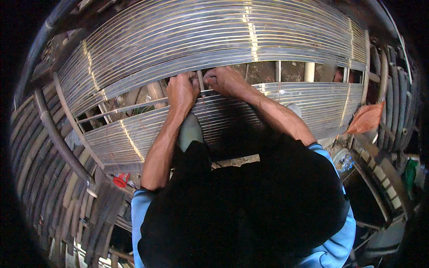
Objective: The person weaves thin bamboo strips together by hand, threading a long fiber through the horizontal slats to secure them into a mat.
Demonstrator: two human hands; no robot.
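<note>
A wide panel of thin grey slats, edged with pale yellow lines, stretches out in front of me. It has a far section [170, 49] and a near section [308, 100] with a gap between them. Over that gap, my left hand [183, 90] is closed, fingers curled beside a thin crosspiece [200, 81]. My right hand [225, 82] is at the other side of the crosspiece, its fingertips pinched together. Whatever the fingers hold is too small or hidden to name. Thin reddish threads hang around the near slats. Pale bands cross the slats in several places.
Dark poles [53, 187] lie in rows at the left, with more poles [393, 107] at the right. An orange-brown cloth [366, 118] hangs at the panel's right corner. A red object [120, 180] lies at the near left corner. My foot [192, 132] shows below my left hand.
</note>
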